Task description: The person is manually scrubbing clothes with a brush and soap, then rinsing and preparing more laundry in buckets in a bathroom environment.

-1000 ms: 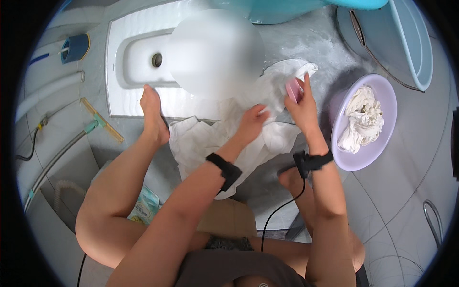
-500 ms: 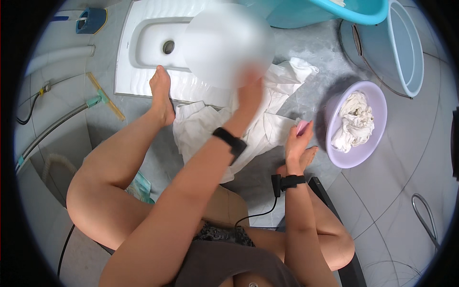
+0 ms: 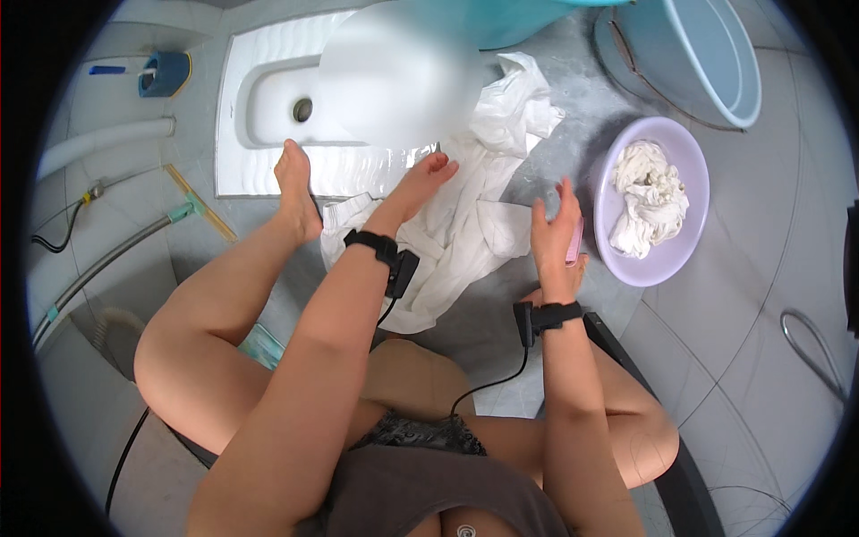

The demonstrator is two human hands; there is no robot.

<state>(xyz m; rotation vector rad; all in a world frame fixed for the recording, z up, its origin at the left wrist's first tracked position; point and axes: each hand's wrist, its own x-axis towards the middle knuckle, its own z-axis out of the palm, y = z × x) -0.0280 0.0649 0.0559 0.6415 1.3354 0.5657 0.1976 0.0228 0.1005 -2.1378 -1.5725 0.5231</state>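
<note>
A long white garment (image 3: 447, 237) lies crumpled on the grey floor, with a bunched end beside the squat toilet (image 3: 228, 170). Above its middle my left hand (image 3: 419, 186) is held with the fingers loosely extended and nothing in them. I cannot tell whether it touches the cloth. My right hand (image 3: 557, 234) is raised at the garment's right edge, thumb and fingers apart. Just behind it a pink object (image 3: 576, 243) shows by my right foot, partly hidden by the hand; its kind is unclear. Black straps with cabled devices circle both wrists.
A lavender basin (image 3: 702, 210) holding wet white cloth stands at right. Beyond it a light blue tub (image 3: 626, 67) lies tilted, and a teal basin (image 3: 510, 31) stands at the top. A pale blurred patch covers part of the toilet. A squeegee (image 3: 199, 204) leans at left.
My left hand has drawn back left and nearer from the garment's far part. My right hand has let go of the pink object and spread its fingers. The view has shifted slightly.
</note>
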